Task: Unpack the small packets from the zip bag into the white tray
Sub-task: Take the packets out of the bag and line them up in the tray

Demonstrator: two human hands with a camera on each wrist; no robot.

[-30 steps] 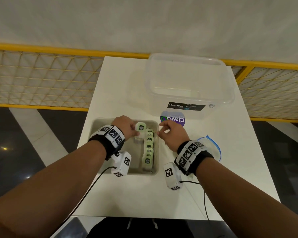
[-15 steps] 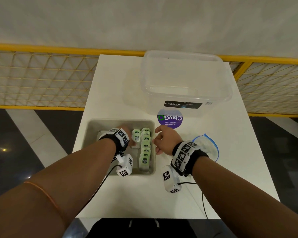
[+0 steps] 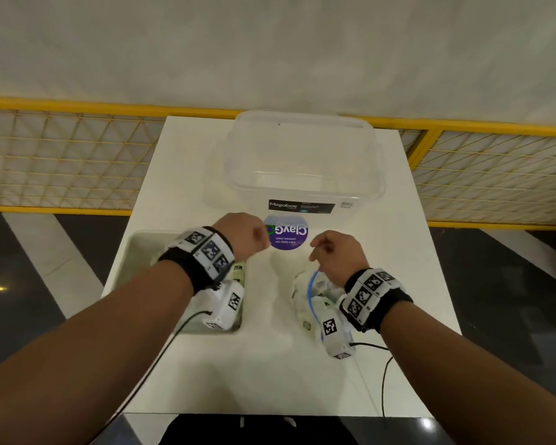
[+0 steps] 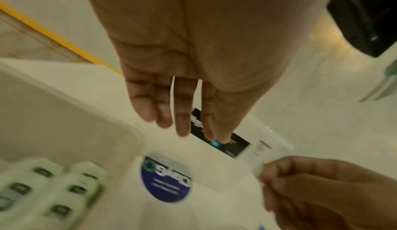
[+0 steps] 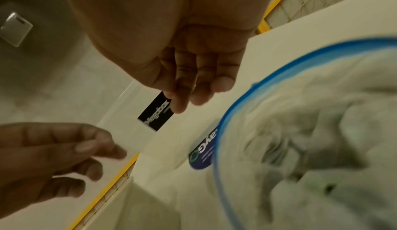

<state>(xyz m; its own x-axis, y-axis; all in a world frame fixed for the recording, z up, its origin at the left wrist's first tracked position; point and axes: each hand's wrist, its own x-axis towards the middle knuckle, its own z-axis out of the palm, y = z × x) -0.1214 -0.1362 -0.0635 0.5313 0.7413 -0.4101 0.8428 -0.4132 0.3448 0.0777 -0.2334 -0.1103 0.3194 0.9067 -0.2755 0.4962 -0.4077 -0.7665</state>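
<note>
The white tray (image 3: 132, 248) sits at the table's left, and several small green-and-white packets (image 4: 75, 187) lie in rows inside it, mostly hidden under my left wrist in the head view. My left hand (image 3: 247, 234) hovers past the tray's far right corner, fingers relaxed and holding nothing. To the right of the tray is the clear zip bag (image 3: 305, 303) with its blue rim, mouth open and more packets (image 5: 322, 191) inside. My right hand (image 3: 331, 255) is above the bag with fingers curled, and the bag's rim rises to it, as if pinched.
A large clear Megabox tub (image 3: 302, 162) stands at the back of the white table. A round purple ClayG label (image 3: 288, 236) lies between the hands. Yellow mesh railing (image 3: 61, 155) borders the table's far side. Wrist-camera cables (image 3: 382, 380) trail over the near edge.
My left hand has left the tray with nothing in it and moved up and to the right. My right hand has moved to the zip bag, and the bag has shifted left toward the tray.
</note>
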